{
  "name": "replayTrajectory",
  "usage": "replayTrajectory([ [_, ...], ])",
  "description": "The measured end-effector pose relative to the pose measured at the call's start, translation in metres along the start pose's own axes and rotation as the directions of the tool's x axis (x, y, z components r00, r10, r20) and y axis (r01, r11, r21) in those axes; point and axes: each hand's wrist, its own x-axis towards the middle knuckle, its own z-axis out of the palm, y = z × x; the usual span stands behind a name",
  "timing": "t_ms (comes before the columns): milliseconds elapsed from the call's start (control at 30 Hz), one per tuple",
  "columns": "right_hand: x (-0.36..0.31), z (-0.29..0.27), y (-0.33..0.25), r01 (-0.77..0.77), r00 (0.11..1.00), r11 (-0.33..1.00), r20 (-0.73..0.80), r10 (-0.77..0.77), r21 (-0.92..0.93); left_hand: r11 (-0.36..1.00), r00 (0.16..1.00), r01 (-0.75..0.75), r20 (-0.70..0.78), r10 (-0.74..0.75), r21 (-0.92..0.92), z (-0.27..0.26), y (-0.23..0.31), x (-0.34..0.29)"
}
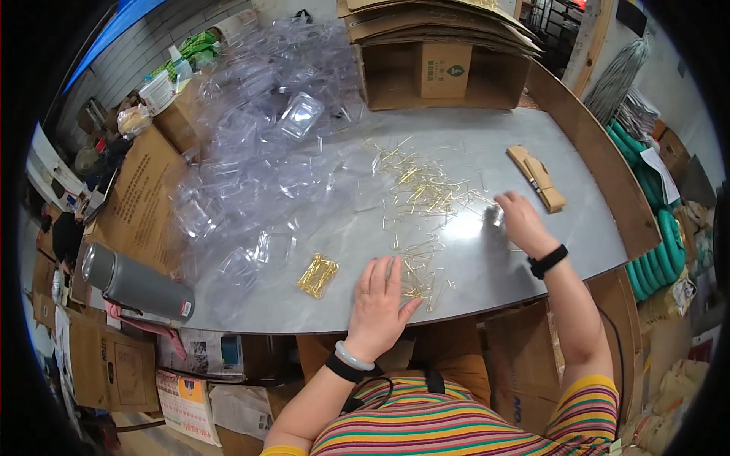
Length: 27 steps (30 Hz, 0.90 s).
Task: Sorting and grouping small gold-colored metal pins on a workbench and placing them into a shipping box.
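Note:
Loose gold wire hooks (426, 190) lie scattered over the middle of the grey metal table (487, 281). My left hand (379, 304) rests flat at the near edge, fingers stretched out, beside a smaller group of the hooks (418, 277). Further right, my right hand (525, 224) has its fingers bent together at the right end of the pile. Thin gold wire shows next to those fingertips; whatever they pinch is mostly hidden. Left of my left hand sits a neat bundle of gold hooks (318, 275), apart from the hand.
Clear plastic boxes (258, 152) heap across the left side. A grey bottle (137, 281) leans at the near left edge. Folded brown cardboard (537, 178) lies at the right. An open carton (487, 80) stands at the back, and a cardboard wall (601, 152) borders the right edge.

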Motion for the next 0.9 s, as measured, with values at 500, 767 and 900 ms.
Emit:
replayTrajectory([
  [500,-0.093,0.036,-0.168,0.089,0.996,0.896,-0.041,-0.079,0.435,0.992,0.984,-0.103,0.151,0.092,0.067,-0.008,-0.001,0.003],
  [767,-0.101,0.017,-0.149,-0.088,0.972,0.990,-0.210,0.110,0.111,0.996,1.000,0.011,-0.008,-0.012,-0.086,0.000,-0.005,-0.006],
  [900,-0.097,0.042,-0.170,-0.063,0.956,0.974,-0.267,0.122,0.219,0.996,1.000,-0.020,-0.022,0.018,-0.089,0.007,-0.011,-0.007],
])
